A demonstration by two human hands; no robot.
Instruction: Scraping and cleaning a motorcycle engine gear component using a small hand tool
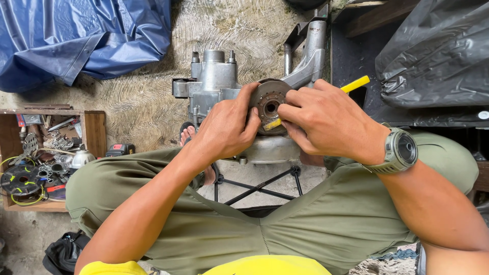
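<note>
While the left hand (227, 125) clasps the left rim of the round, dark rusty metal clutch disc (268, 103), the right hand (326, 119) pinches a yellow-handled tool (355, 84) against the disc's near face. That disc sits on the grey cast-metal engine casing (214, 81), mid-scene. A wooden parts box (94, 132) lies far left.

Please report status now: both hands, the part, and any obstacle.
Left hand grips round metal disc on engine casing. Right hand holds yellow-handled tool, tip at disc. No obstacle seen.
</note>
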